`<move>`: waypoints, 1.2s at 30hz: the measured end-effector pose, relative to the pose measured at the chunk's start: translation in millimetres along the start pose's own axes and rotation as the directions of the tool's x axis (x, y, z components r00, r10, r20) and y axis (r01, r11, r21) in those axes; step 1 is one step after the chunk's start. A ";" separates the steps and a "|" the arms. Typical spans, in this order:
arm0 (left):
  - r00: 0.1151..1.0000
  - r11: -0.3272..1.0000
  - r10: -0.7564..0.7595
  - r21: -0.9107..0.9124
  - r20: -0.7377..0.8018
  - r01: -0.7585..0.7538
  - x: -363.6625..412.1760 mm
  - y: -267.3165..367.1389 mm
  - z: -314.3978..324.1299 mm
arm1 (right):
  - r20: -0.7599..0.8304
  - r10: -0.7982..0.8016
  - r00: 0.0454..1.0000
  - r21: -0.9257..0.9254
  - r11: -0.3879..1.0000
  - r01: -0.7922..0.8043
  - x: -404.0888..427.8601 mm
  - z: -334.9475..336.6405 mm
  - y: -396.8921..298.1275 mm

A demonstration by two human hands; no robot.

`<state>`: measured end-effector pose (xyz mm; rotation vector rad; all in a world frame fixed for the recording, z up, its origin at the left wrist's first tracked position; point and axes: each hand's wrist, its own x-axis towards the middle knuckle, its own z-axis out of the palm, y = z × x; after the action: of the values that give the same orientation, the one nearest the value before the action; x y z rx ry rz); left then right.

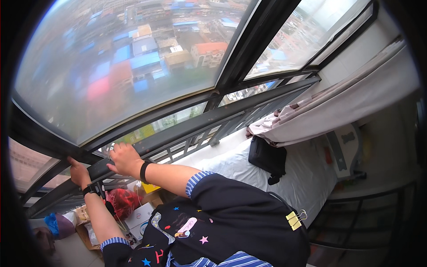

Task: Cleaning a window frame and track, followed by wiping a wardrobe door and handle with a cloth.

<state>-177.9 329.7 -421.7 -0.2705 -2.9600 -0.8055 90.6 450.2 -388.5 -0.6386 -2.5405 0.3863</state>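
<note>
My left hand (pixel 79 172) is at the dark metal window frame (pixel 75 152), with one digit raised against it. Its other fingers are mostly hidden, so its grip is unclear. To the right, my right hand (pixel 125 159) reaches over the dark handrail (pixel 186 128), its fingers bent towards the window. A small white and silver item (pixel 112 147) shows at those fingers; whether it is held or worn cannot be made out. Beyond the rail stands a large window pane (pixel 133 73), with rooftops far below. Both wrists carry black bands.
A white-covered surface (pixel 307 170) lies right, bearing a black case (pixel 267 155). A pale curtain (pixel 320 103) hangs above it. Below my arms are a red plastic bag (pixel 123 200), a white box (pixel 139 215) and an open cardboard box (pixel 85 232). Metal balusters (pixel 200 138) support the handrail.
</note>
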 end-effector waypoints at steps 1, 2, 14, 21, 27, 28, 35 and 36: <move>1.000 1.000 0.001 0.014 -0.030 -0.001 -1.7 -6.4 -4.9 | 0.008 -0.009 1.000 0.017 1.000 0.009 -1.0 1.9 -5.8; 0.998 1.000 0.000 0.029 -0.065 0.002 -1.8 -13.8 -12.3 | 0.012 -0.021 1.000 0.029 0.999 0.021 0.2 3.0 -9.1; 0.885 0.872 0.461 -0.218 0.060 -0.439 -42.1 -13.8 -31.7 | -0.028 0.098 0.995 0.265 0.960 -0.087 8.8 -12.4 -0.7; 0.787 0.791 0.612 0.045 -0.076 -0.610 -42.1 -27.8 -50.3 | -0.187 -0.132 0.973 0.371 0.908 0.195 145.0 -140.8 -157.2; 0.769 0.772 0.631 -0.012 -0.107 -0.635 -38.7 -28.5 -44.6 | -0.294 -0.153 0.944 -0.104 0.986 0.127 219.3 -205.2 -256.2; 0.771 0.776 0.626 -0.013 -0.119 -0.631 -39.5 -30.9 -43.9 | -0.274 -0.132 0.953 -0.145 0.985 0.095 223.2 -209.3 -265.9; 0.748 0.748 0.646 -0.068 -0.155 -0.660 -40.5 -36.2 -40.8 | -0.352 -0.051 0.935 -0.276 0.960 -0.052 228.1 -191.7 -288.0; 0.752 0.752 0.640 -0.074 -0.162 -0.655 -41.3 -35.8 -41.6 | -0.354 -0.042 0.934 -0.282 0.957 -0.064 228.1 -190.3 -287.9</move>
<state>-143.3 271.9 -408.1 -1.1351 -2.4034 -0.8489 -91.6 348.6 -31.3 -0.7535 -2.2563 -0.1011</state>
